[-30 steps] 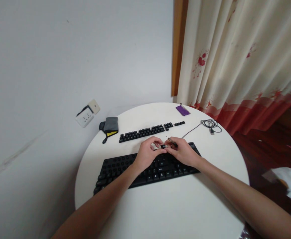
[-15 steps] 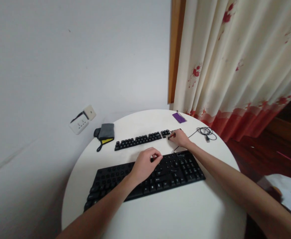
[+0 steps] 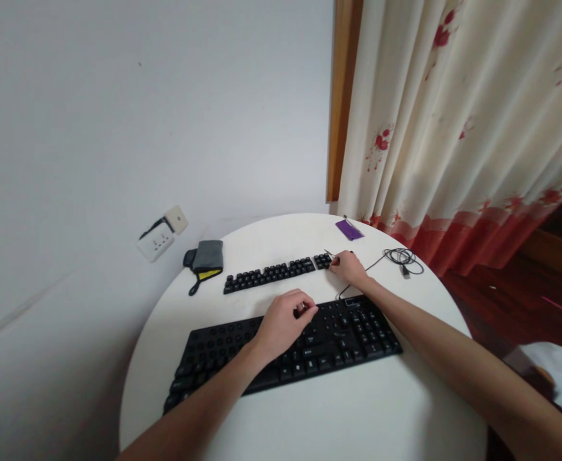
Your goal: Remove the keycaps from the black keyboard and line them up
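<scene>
A black keyboard (image 3: 323, 346) lies on the white round table. Many of its upper keys have no caps, while caps sit on the number pad and lower right. My left hand (image 3: 285, 320) hovers over the keyboard's middle, thumb and fingers curled together; what they hold, if anything, is hidden. Behind the keyboard runs a row of loose black keycaps (image 3: 271, 274). At that row's right end is my right hand (image 3: 348, 267), closed, with a thin metal tool (image 3: 329, 253) poking out of its fingers to the left. Its fingertips touch or cover the last keycaps.
A grey cloth pouch (image 3: 208, 255) with yellow lining lies at the table's (image 3: 348, 416) back left. Toward the back right are a purple packet (image 3: 348, 229) and a coiled USB cable (image 3: 403, 257). A wall with a socket (image 3: 156, 242) borders the left, a curtain (image 3: 420, 128) the right.
My right hand has shifted slightly against the keycap row, and the thin tool's tip shows more plainly. My left hand keeps its pose. The whole view has moved a little.
</scene>
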{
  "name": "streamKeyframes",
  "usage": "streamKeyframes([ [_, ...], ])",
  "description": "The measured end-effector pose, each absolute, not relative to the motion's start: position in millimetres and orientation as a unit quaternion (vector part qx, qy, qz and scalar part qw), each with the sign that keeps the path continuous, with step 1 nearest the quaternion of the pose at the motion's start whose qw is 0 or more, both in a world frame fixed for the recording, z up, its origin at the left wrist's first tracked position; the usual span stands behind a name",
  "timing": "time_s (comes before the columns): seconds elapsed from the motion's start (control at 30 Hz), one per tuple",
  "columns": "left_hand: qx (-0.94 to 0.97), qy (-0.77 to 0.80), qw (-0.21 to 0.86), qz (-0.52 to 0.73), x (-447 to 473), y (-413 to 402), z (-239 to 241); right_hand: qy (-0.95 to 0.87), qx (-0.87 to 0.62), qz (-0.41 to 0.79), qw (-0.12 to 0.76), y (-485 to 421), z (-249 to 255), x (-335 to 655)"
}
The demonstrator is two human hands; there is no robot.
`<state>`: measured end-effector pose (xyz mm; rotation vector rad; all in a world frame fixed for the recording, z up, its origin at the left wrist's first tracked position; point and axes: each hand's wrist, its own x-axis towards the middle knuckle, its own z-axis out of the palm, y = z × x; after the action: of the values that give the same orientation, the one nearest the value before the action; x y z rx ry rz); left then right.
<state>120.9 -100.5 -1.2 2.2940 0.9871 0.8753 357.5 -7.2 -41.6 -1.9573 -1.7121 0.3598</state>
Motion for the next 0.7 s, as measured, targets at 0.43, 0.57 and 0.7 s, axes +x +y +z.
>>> streamKeyframes([
  [0.43, 0.842, 0.368, 0.249, 0.305, 121.5, -99.7, -0.7, -0.628, -0.722, 0.139, 0.255, -7.1, -40.5, 352.7],
  [0.57, 0.843, 0.369, 0.243, 0.306, 121.5, -99.5, -0.2, -0.636, -0.707, 0.149, 0.271, -11.6, -35.6, 353.5],
  [0.7, 0.845, 0.365, 0.240, 0.308, 121.6, -99.2, -0.4, -0.637, -0.693, 0.144, 0.306, -22.4, -18.7, 357.4],
])
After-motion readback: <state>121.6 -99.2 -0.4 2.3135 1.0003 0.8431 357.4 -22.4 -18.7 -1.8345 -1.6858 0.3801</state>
